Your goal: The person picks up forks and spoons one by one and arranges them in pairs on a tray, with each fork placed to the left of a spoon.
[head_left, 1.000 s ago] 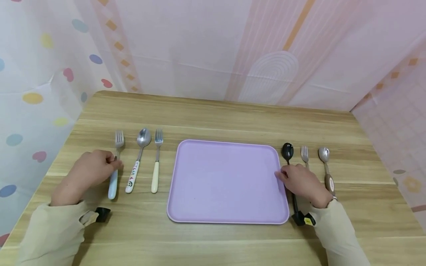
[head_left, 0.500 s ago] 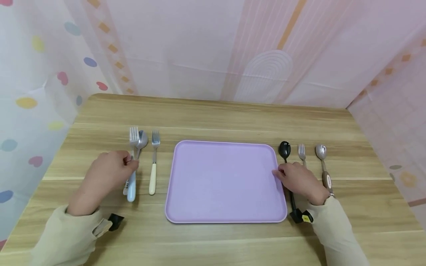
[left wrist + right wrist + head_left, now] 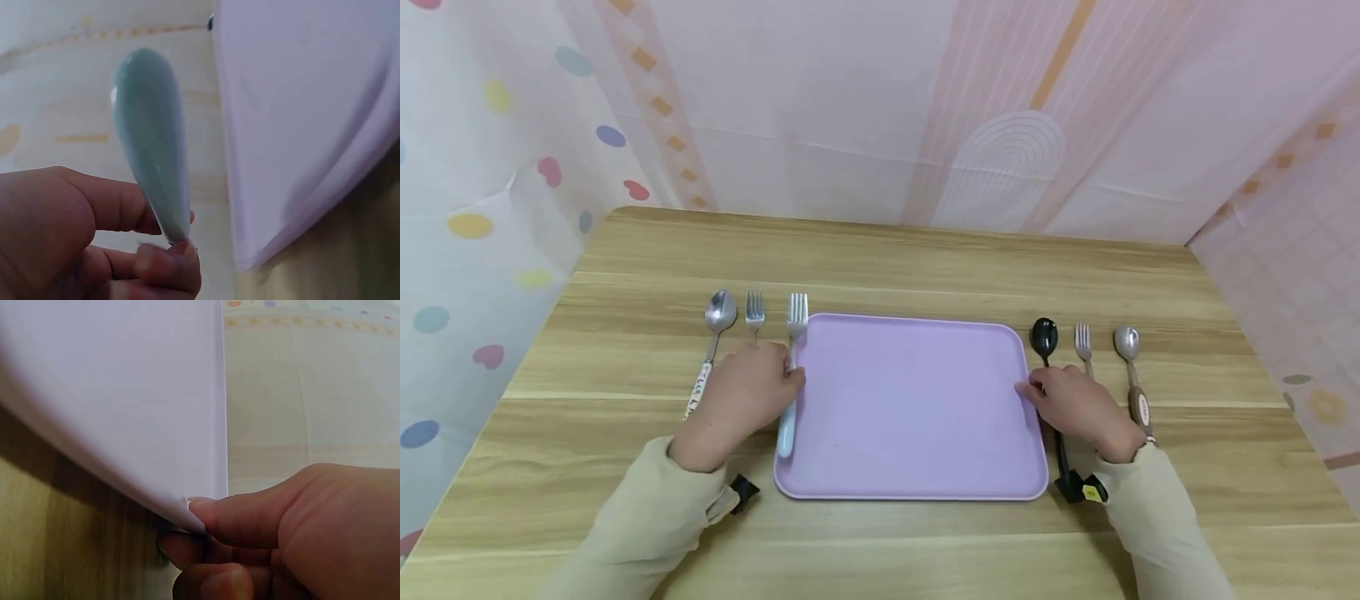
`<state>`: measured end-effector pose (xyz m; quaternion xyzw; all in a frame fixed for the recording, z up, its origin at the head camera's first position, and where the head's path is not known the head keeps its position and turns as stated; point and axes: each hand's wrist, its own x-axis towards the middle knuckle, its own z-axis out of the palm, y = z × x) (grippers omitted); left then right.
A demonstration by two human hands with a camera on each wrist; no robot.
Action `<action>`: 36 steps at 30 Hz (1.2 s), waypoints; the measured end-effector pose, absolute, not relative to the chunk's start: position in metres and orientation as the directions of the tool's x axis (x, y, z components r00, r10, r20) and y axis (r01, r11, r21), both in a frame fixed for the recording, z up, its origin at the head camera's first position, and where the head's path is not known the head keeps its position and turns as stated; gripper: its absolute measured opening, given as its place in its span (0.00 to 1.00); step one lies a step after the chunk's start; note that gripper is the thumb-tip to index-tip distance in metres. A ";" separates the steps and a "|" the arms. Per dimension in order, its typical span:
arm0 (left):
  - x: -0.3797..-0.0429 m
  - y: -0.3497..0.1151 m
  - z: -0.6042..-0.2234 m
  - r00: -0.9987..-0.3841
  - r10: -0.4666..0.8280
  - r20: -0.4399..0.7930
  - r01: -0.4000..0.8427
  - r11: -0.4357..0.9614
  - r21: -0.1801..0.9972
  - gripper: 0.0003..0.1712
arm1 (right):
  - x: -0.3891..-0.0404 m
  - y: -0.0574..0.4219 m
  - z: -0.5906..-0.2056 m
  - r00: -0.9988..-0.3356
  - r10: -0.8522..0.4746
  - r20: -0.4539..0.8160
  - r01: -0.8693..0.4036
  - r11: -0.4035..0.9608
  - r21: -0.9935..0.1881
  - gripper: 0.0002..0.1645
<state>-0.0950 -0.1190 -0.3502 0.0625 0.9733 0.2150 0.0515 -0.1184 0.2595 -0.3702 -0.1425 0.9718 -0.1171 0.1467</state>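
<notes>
Left hand (image 3: pixel 741 393): I'm pinching the blue-handled fork (image 3: pixel 787 430) at the left rim of the purple tray (image 3: pixel 917 408). Right hand (image 3: pixel 1073 407): I'm pinching its right rim; black spoon (image 3: pixel 1044 336) lying beside.

One pale-blue-handled metal fork (image 3: pixel 787 432), one silver-toned metal fork (image 3: pixel 755 315) and one small silver-toned fork (image 3: pixel 1082 342) are being counted: three. One white-handled metal spoon (image 3: pixel 698 388), one black spoon (image 3: pixel 1043 337) and one brown-handled metal spoon (image 3: pixel 1138 402) are being recorded: three. One rectangular lilac tray (image 3: pixel 910 408), one wood-grained table (image 3: pixel 887 533), one left hand (image 3: pixel 741 392) and one right hand (image 3: pixel 1077 405) are being listed.
</notes>
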 end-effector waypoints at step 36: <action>-0.084 -0.095 -0.370 -0.975 0.117 -0.188 0.051 0.945 0.324 0.19 | -0.112 0.259 -0.363 -0.911 -0.305 -0.277 -0.232 0.935 -0.268 0.16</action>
